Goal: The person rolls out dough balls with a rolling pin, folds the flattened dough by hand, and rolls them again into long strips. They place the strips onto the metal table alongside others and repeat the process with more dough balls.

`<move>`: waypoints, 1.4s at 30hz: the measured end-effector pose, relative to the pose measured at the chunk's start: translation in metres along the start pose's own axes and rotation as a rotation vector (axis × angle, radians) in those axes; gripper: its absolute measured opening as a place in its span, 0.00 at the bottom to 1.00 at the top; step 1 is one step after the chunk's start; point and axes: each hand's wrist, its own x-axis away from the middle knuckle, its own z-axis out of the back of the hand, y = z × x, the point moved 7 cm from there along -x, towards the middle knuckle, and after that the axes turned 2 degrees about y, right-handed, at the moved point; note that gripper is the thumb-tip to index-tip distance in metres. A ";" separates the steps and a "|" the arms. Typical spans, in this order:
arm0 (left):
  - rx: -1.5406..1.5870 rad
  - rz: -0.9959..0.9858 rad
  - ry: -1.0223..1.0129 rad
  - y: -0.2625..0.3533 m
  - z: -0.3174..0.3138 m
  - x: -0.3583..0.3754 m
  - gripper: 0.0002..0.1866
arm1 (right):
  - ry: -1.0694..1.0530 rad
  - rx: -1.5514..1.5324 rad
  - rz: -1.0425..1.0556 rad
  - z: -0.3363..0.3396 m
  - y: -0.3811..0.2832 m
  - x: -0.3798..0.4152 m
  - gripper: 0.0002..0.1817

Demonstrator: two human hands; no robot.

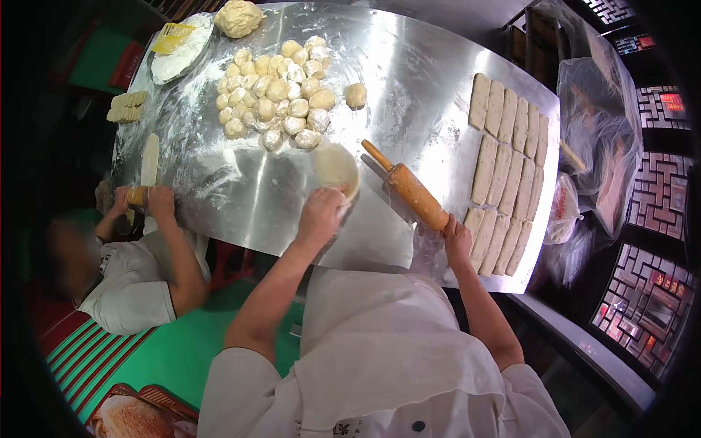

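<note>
My left hand (322, 213) grips the near edge of a thin, flattened sheet of dough (334, 165), which looks blurred over the steel table. In my right hand (458, 239) is one handle of a wooden rolling pin (418, 196); its barrel slants away to the upper left, and the far handle points toward a lone dough ball (355, 95). Beyond my left hand lies a cluster of floured dough balls (277, 90). Right of the rolling pin, long flat dough strips (502, 175) lie in rows along the table's edge.
Flour streaks the steel table (409, 58). At the far left stand a flour tray (175, 64) with a yellow scraper (172, 38) and a large dough lump (239, 18). A co-worker (139, 270) at the left rolls a dough strip (150, 160). Plastic bags (564, 208) hang at right.
</note>
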 end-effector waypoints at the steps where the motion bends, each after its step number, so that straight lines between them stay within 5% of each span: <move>1: 0.062 -0.044 -0.152 0.013 -0.031 0.011 0.13 | 0.017 -0.007 0.009 0.003 -0.002 -0.002 0.27; 4: 0.077 -0.159 -0.358 0.044 -0.078 0.032 0.11 | -0.015 0.045 0.001 0.015 -0.014 -0.004 0.25; 10: -0.001 -0.027 -0.096 0.034 -0.021 0.003 0.09 | -0.116 0.198 0.219 -0.007 -0.017 0.020 0.23; 15: -0.218 0.007 -0.318 -0.017 -0.059 0.009 0.04 | -0.063 0.234 0.241 -0.044 -0.022 0.018 0.24; 16: -0.314 0.017 -0.416 -0.024 -0.071 0.002 0.10 | -0.068 0.236 0.233 -0.044 -0.023 0.002 0.24; 18: -0.312 0.053 -0.292 -0.033 -0.084 -0.039 0.17 | 0.062 0.208 0.216 -0.034 -0.025 -0.041 0.25; 22: -0.410 0.245 -0.315 -0.061 -0.114 -0.127 0.23 | 0.151 0.294 0.183 -0.014 -0.035 -0.141 0.27; 26: -0.392 0.217 -0.355 -0.061 -0.123 -0.168 0.24 | 0.121 0.347 0.066 0.000 -0.045 -0.178 0.27; 31: -0.326 0.114 -0.175 -0.053 -0.101 -0.116 0.17 | 0.020 0.293 0.131 -0.019 -0.041 -0.118 0.25; 42: -0.232 0.095 -0.352 -0.008 -0.045 0.065 0.07 | -0.053 0.069 0.405 -0.036 -0.038 0.037 0.18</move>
